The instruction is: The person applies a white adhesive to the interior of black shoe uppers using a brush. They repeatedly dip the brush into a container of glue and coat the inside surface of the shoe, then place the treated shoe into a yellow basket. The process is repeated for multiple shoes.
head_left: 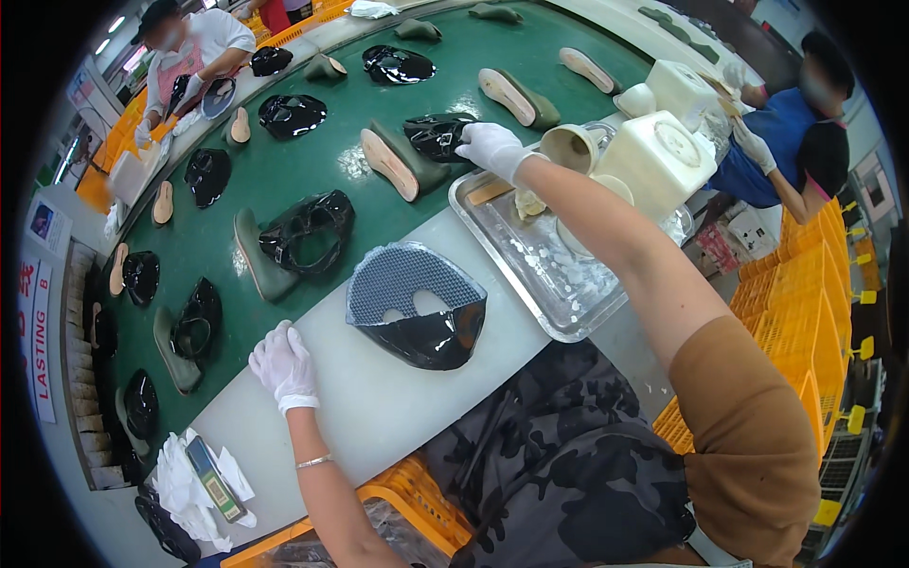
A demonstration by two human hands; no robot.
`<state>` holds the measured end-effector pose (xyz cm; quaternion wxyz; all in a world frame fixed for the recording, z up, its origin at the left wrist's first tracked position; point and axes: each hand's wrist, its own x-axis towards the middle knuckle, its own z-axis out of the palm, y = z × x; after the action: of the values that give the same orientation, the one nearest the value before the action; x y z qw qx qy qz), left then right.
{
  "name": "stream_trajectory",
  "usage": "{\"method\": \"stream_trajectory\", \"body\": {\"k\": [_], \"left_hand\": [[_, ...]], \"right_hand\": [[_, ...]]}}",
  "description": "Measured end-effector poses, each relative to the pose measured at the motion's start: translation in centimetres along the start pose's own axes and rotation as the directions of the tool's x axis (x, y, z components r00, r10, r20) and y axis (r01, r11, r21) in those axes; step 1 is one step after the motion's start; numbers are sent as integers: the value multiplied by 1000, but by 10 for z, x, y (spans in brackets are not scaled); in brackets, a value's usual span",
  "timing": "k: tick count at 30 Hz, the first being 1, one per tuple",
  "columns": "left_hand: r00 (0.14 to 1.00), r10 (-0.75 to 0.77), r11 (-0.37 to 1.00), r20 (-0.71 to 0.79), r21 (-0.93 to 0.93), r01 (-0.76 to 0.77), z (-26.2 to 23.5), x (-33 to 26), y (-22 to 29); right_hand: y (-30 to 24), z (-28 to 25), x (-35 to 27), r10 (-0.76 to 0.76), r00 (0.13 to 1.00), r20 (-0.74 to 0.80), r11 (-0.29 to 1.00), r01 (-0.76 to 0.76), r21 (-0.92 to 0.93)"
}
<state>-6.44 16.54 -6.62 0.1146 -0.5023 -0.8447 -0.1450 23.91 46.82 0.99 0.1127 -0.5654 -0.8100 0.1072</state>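
My right hand (492, 150), in a white glove, reaches across the metal tray and closes on the edge of a glossy black shoe upper (437, 137) on the green conveyor. A dark green shoe last with a pale insole (388, 165) lies beside that upper. In front of me, another black upper (421, 341) rests on the white board (379, 417), its grey textured lining partly turned up and two pale oval patches showing. My gloved left hand (284, 367) lies at the board's far edge, holding nothing, its fingers loosely extended and close together.
A metal tray (559, 327) with whitish smears holds a cup (568, 149); a white jug (660, 161) stands by it. Several uppers and lasts lie on the green conveyor (365, 246). A phone (215, 478) lies on white cloths. Orange crates (791, 293) stand right. Co-workers (194, 66) work nearby.
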Motion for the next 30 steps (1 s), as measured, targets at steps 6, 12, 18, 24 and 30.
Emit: {"method": "stream_trajectory", "body": {"k": [6,12,18,24,30], "left_hand": [[1000,-10,1000,28,-17,10,-2,3,4],[1000,2,1000,20,17,-2,2,-1,-2],[999,-18,999,50,33,16,-2,-2,-4],[997,7,999,71,48,-11,7,2,0],[996,21,999,85,46,-25,6,2,-1]], "right_hand": [[4,-24,-30,-208,962,-179,975,219,44],[-9,-56,-161,-345,797,495,740,-94,666],[-25,-6,-274,-357,513,781,140,-797,587],[-52,26,-279,-357,668,653,-612,-696,377],[-48,13,-256,-305,685,661,-713,-625,318]]}}
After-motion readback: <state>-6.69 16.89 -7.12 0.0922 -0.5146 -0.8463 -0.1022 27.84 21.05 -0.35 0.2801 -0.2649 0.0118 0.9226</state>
